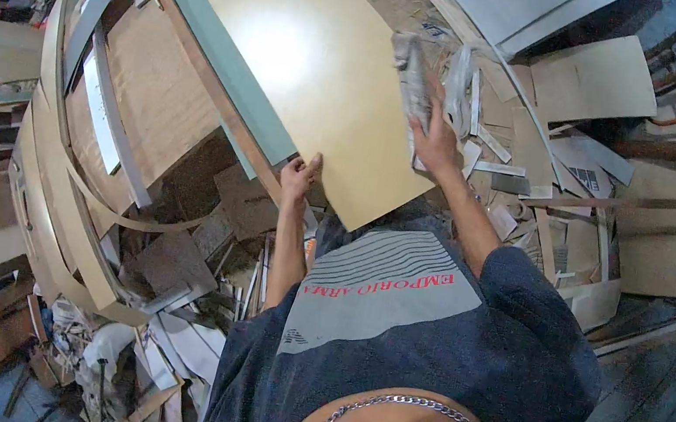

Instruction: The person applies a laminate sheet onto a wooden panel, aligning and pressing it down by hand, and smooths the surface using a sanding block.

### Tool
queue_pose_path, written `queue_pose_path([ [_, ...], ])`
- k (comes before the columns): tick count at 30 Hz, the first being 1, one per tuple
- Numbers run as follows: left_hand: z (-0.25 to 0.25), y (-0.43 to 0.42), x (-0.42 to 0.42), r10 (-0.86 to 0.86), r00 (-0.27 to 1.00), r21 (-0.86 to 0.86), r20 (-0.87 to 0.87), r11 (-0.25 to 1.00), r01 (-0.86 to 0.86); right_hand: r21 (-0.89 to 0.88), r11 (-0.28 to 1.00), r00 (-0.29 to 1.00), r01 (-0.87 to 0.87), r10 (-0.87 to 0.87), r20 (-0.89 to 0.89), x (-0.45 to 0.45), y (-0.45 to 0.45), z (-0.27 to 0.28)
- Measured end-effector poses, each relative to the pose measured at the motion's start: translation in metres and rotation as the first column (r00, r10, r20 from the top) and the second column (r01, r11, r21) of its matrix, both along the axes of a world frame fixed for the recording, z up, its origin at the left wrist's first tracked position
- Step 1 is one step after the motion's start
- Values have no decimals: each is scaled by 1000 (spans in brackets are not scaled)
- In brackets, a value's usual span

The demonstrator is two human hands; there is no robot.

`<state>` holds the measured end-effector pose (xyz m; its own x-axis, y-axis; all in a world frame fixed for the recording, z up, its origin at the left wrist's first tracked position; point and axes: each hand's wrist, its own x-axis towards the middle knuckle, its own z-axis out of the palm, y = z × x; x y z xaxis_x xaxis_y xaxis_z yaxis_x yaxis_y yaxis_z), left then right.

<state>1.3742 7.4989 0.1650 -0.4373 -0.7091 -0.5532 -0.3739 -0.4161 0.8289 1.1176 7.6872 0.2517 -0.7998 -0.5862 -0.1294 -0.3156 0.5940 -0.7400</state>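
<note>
A long glossy yellow panel point(347, 98) stretches away from just in front of my body. My left hand point(301, 174) is closed on its near left edge, thumb on top and the other fingers curled around the side. Under that edge run a pale green strip point(230, 53) and a narrow brown wooden strip point(202, 66). At the panel's right edge, my right hand point(437, 143) is closed around a crumpled greyish-white rag point(412, 81). The rag lies along the edge; whether it presses on the surface is hard to see.
Curved plywood pieces point(40, 137) stand on the left beside a plywood sheet point(156, 76). Offcuts and plastic scraps point(463, 89) litter the floor on the right. Brown boards point(597, 80) lean farther right, and a large pale panel point(521, 6) stands at the back. Scrap strips point(167, 343) lie lower left.
</note>
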Motion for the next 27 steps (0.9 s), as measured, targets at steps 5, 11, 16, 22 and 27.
queue_pose_path([
  [5, -6, -1, -15, -110, 991, 85, -81, 990, 117, 180, 981, 948, 75, -14, -319, 3, -49, -27],
  [11, -12, -4, -24, -112, 986, -96, 124, 988, 124, 263, 965, 971, 10, 53, -232, 53, -71, -52],
  [16, -35, -15, -18, -118, 992, 38, 54, 993, 116, 106, 984, 921, -143, 172, -349, 137, -96, -56],
  [22, -7, -4, -18, -130, 979, -42, 154, 989, 138, 304, 951, 988, -62, 101, -114, 121, -89, -38],
  [27, 45, 32, -30, 181, 984, -587, 1, 796, -146, 100, 947, 930, 305, -274, -246, 34, -52, -35],
])
